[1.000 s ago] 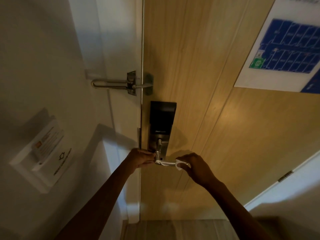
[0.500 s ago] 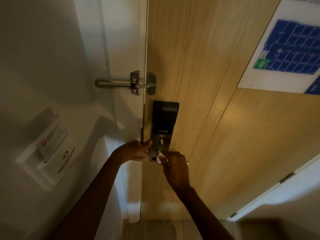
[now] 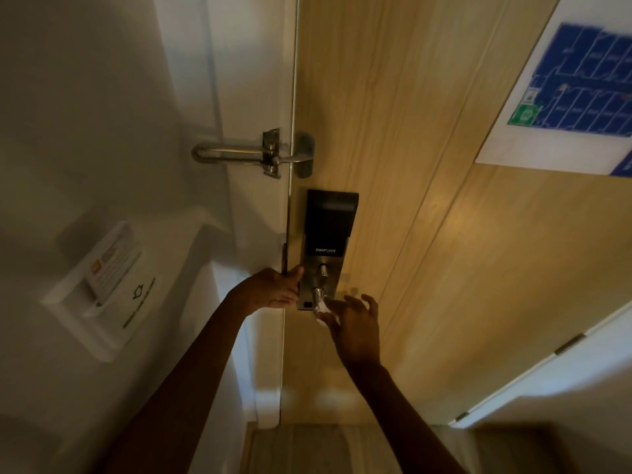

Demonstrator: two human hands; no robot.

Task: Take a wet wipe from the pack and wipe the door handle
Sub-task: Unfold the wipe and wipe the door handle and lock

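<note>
Pale wooden door point(image 3: 444, 268): limp, light white wet wipe point(image 3: 321, 314) drapes the slick silver lever handle point(image 3: 318, 295) under splayed fingers of the right hand point(image 3: 359, 331); left hand point(image 3: 277, 290) flat on black lock plate point(image 3: 330, 227). Pinch its bunched folds.

Just above the grip of my right hand point(image 3: 355, 331) I see a black panel marked SMART LOCK point(image 3: 330, 224). Higher up, a metal swing-bar guard point(image 3: 253, 157) crosses from the white frame point(image 3: 253, 80) to the wooden door point(image 3: 444, 268). Far up and right of the grip hangs a blue floor plan point(image 3: 578, 90). Well to its left, a white card holder point(image 3: 102, 289) sits on the wall.
</note>
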